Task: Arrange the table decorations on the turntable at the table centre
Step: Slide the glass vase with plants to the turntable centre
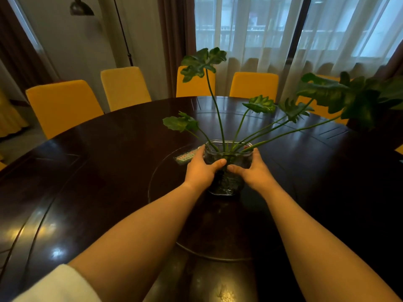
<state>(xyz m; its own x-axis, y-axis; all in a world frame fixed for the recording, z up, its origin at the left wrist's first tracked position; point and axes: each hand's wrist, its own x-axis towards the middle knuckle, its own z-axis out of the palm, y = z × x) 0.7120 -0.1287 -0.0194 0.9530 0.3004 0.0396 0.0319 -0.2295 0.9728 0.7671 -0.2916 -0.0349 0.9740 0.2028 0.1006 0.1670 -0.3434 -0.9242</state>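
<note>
the glass vase (226, 186) sits on the glass turntable (159, 184), roughly at its middle, with dark pebbles and what looks like water in the bottom and long green stems fanning out of the mouth. my left hand (201, 170) is wrapped around its left side and my right hand (254, 171) around its right, thumbs meeting across the front, fingers curled to the back, so both hands are closed on the glass. i judge it to be heavy for its size because of the stones, and smooth, so it could slip if my palms are damp. it is brittle too, and glass on glass would knock hard. i'd keep the grip low on the body, not at the rim, and slide or lift it level. the leaves (202, 62) are top-heavy and lean to the right, so any tilt would pull that way. behind my left hand lies a remote control (185, 156) on the turntable. around all this is the dark round table (87, 171), and beyond it the yellow chairs (63, 105).
</note>
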